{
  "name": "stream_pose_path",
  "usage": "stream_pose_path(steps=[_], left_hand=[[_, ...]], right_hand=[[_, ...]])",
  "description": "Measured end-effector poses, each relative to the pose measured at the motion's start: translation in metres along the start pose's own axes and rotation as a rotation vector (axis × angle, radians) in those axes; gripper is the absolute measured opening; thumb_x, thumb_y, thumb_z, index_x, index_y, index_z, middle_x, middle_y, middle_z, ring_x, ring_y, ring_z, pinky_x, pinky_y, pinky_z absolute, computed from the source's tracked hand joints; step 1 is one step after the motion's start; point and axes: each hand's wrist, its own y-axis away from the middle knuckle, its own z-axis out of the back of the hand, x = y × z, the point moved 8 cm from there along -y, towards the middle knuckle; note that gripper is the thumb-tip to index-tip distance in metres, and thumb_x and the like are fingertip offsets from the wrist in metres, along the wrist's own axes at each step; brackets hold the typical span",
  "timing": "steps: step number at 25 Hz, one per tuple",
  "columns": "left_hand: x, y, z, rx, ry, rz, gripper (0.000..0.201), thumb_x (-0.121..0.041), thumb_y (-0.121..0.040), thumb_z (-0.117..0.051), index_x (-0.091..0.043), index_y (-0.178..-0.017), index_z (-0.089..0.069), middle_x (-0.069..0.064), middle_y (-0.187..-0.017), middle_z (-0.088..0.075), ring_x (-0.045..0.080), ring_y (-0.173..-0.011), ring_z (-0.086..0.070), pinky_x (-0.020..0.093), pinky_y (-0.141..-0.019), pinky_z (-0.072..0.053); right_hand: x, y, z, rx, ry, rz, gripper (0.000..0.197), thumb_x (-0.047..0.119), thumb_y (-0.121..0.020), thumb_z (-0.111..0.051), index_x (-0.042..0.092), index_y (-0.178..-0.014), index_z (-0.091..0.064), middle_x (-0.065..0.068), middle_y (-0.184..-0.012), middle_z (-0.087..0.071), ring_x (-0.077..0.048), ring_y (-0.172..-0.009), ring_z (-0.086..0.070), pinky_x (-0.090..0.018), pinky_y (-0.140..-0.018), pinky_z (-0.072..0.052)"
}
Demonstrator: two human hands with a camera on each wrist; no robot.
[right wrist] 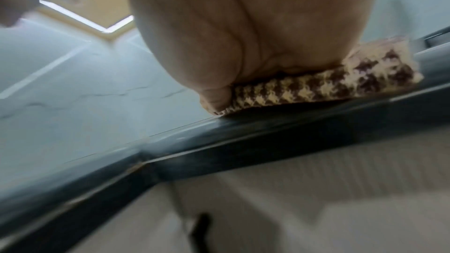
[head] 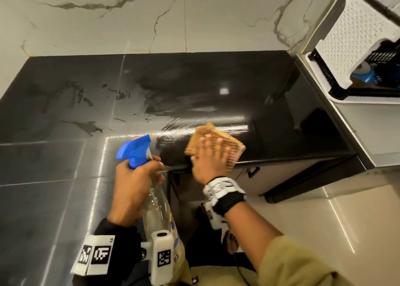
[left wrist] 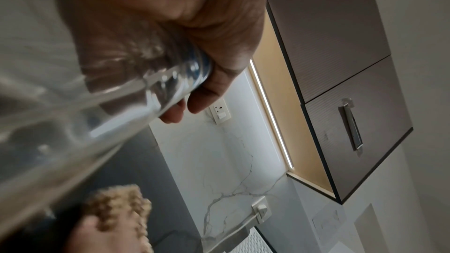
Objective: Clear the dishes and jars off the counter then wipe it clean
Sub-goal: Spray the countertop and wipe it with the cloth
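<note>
Two hands busy. Right hand flat, fingers spread, pressing cloth on counter at near edge. Left hand wraps spray bottle, held over near edge, left of cloth. Wipe well: keep palm pressure even, overlap strokes, work toward streaks and droplets far left. Counter black, glossy, wet-smeared; no dishes or jars visible on it.

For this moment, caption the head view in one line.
Right hand presses cloth on wet black counter; left hand grips spray bottle.
</note>
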Motion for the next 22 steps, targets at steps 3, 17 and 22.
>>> stream_pose_path(steps=[3,17,22], left_hand=[[-0.033,-0.004,0.024,-0.056,-0.007,-0.082,0.013,0.009,-0.079,-0.060,-0.004,-0.077,-0.062,0.004,-0.061,-0.059,0.016,-0.052,-0.054,0.026,-0.054,-0.049],[-0.028,-0.025,0.064,-0.142,0.030,-0.041,0.010,0.005,-0.083,-0.060,-0.004,-0.083,-0.063,0.006,-0.078,-0.061,0.015,-0.060,-0.056,0.023,-0.055,-0.053],[-0.019,-0.031,0.065,-0.161,0.059,-0.010,0.008,0.003,-0.081,-0.064,-0.004,-0.081,-0.064,0.008,-0.074,-0.062,0.016,-0.055,-0.058,0.025,-0.054,-0.053]], right_hand=[[0.113,0.014,-0.031,0.188,0.080,0.371,0.068,0.042,-0.099,-0.031,0.021,-0.155,0.001,0.000,-0.161,0.014,-0.035,-0.145,0.020,-0.056,-0.111,0.019],[-0.142,-0.044,0.049,0.074,-0.071,-0.240,0.062,0.045,-0.102,-0.026,0.025,-0.155,-0.002,0.007,-0.161,0.014,-0.030,-0.148,0.014,-0.056,-0.117,0.004],[-0.034,-0.055,0.026,0.159,0.078,0.113,0.065,0.042,-0.101,-0.032,0.027,-0.155,0.002,0.007,-0.161,0.015,-0.031,-0.147,0.017,-0.053,-0.116,0.009]])
